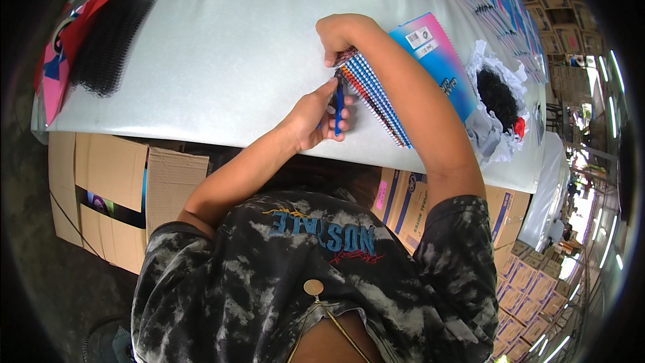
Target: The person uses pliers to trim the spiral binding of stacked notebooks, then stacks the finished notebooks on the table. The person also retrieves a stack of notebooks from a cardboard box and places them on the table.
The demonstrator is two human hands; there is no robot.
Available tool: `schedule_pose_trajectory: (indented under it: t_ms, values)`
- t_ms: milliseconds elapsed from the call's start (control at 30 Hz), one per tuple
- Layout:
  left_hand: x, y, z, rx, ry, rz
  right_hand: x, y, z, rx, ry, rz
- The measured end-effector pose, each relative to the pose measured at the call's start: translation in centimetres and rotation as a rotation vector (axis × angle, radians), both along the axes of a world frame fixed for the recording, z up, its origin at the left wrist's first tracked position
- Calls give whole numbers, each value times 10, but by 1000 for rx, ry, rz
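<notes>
My left hand (318, 118) is closed around a blue-handled cutting tool, likely pliers (338, 115). The tool's dark head points away from me, up against the far end of a stack of spiral-bound notebooks (377, 99). Blue, white, red and dark coils show along the stack's edge, which slants across the table. My right hand (342, 35) is bent over the far end of the stack and grips it there, its fingers partly hidden. Beneath and beyond my right forearm lies a notebook with a blue and pink cover (430, 50).
Black plastic coils (114, 44) lie at the far left beside a red and pink strip (57, 87). To the right, crumpled white paper (480, 128) holds black scraps (497, 94). More notebooks (494, 10) are piled at the far right. Cardboard boxes (178, 185) stand below the table edge.
</notes>
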State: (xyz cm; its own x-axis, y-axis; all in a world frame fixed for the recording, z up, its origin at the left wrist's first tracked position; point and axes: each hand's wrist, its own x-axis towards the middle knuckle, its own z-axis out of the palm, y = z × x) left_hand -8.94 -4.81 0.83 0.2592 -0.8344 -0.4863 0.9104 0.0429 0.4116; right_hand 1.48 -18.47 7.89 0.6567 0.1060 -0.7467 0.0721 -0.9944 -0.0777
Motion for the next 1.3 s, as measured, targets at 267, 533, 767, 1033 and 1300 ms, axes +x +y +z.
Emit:
schedule_pose_trajectory:
  t_ms: [267, 533, 767, 1033, 1300]
  values:
    - [-3, 4, 22, 58, -102, -53, 7, -4, -6, -2, 49, -7]
    - [6, -3, 13, 31, -75, -103, 8, -3, -8, -4, 46, -16]
    - [8, -1, 18, 49, -72, -91, 7, -4, -7, -21, 49, -22]
    - [8, 3, 13, 135, -206, -102, 8, -7, -15, 4, 63, -42]
    - [9, 0, 22, 18, -108, -57, 9, -6, -9, -21, 51, -21]
